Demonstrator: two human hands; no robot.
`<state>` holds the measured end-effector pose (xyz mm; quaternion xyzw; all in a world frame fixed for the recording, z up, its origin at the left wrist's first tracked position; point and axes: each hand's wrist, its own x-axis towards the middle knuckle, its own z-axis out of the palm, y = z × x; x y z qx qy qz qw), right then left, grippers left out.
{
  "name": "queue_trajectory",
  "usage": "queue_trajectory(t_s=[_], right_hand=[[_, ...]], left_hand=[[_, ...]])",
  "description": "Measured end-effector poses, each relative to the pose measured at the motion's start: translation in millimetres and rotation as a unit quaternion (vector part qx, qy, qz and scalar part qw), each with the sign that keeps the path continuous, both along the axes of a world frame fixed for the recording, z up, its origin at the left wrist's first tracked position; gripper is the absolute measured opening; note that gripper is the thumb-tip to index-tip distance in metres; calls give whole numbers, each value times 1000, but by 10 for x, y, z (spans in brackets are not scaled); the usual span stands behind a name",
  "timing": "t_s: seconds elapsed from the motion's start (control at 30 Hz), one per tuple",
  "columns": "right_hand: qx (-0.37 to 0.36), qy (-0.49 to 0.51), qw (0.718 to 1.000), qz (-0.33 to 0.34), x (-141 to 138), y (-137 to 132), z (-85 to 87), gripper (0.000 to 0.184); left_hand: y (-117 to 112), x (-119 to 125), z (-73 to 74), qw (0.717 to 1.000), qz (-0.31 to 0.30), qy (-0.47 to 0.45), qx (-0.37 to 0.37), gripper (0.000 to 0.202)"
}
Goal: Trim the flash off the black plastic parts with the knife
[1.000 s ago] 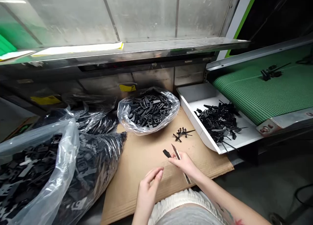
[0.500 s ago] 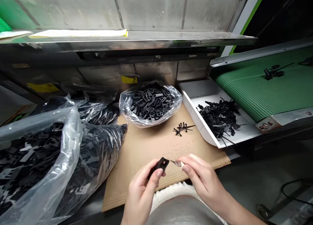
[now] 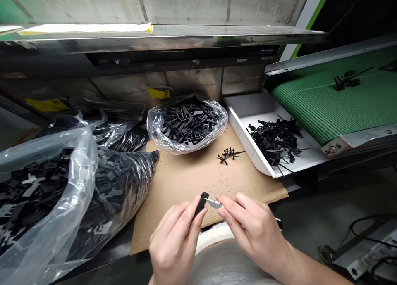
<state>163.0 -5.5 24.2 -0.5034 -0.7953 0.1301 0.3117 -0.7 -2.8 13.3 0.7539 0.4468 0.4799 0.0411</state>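
Observation:
Between the thumb and fingers of my left hand (image 3: pixel 176 231) is a small black plastic part (image 3: pixel 201 205), tilted up. My right hand (image 3: pixel 252 225) is closed around a small knife (image 3: pixel 214 203), whose blade points left. The blade's tip meets the upper end of the black part, or comes very close to it. Most of the knife's handle is hidden in my right hand. Both hands are above the near edge of a cardboard sheet (image 3: pixel 173 184). Beyond them, a few thin black sprues (image 3: pixel 228 155) lie on the cardboard.
A plastic-lined container (image 3: pixel 189 148) of black parts stands at the back. To the left bulges a clear bag (image 3: pixel 83 177) full of black pieces. On the right, a white tray (image 3: pixel 248 140) holds a dark heap below a green conveyor belt (image 3: pixel 310 103). A metal shelf (image 3: pixel 186 43) runs across behind.
My left hand has turned the black part, so its narrow side now shows. The knife has come up against or very near it. The whole view has shifted slightly.

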Motion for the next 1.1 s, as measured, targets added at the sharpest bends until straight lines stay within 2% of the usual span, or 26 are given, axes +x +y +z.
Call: queue_trajectory(t_s=[0.17, 0.27, 0.43, 0.47, 0.57, 0.7, 0.77, 0.87, 0.97, 1.03, 1.1], right_hand=[[-9, -9, 1000, -9, -26, -11, 0, 27], [-23, -15, 999, -19, 24, 73, -61, 28], [-40, 16, 990, -137, 352, 344, -190, 27], [-60, 43, 988, -134, 403, 373, -192, 27], [-149, 148, 975, -71, 403, 376, -142, 26], [-262, 268, 927, -9, 111, 343, -50, 27], [-306, 303, 902, 32, -44, 373, -34, 21], [-337, 331, 878, 75, -157, 447, -50, 17], [-381, 348, 853, 82, -135, 473, -67, 31], [-411, 372, 827, 95, -94, 448, -51, 35], [-414, 392, 814, 113, -61, 408, -12, 32]], left_hand=[[14, 15, -22, 1000, -2, 9, 3, 23], [-1, 33, -23, 1000, -9, 11, 2, 24], [-36, 1, -31, 1000, 7, 4, 6, 28], [-34, -10, -39, 1000, 10, 5, 5, 28], [-18, -23, -62, 1000, 13, 10, -8, 28], [1, 14, -57, 1000, 5, 12, -19, 27], [8, 25, -43, 999, -6, 14, -29, 26], [13, 8, -28, 995, -21, -16, -96, 23], [-3, -10, -20, 967, -22, -116, -227, 21], [-23, 9, -9, 928, 4, -214, -305, 21], [-40, 51, 17, 877, 38, -317, -359, 21]])
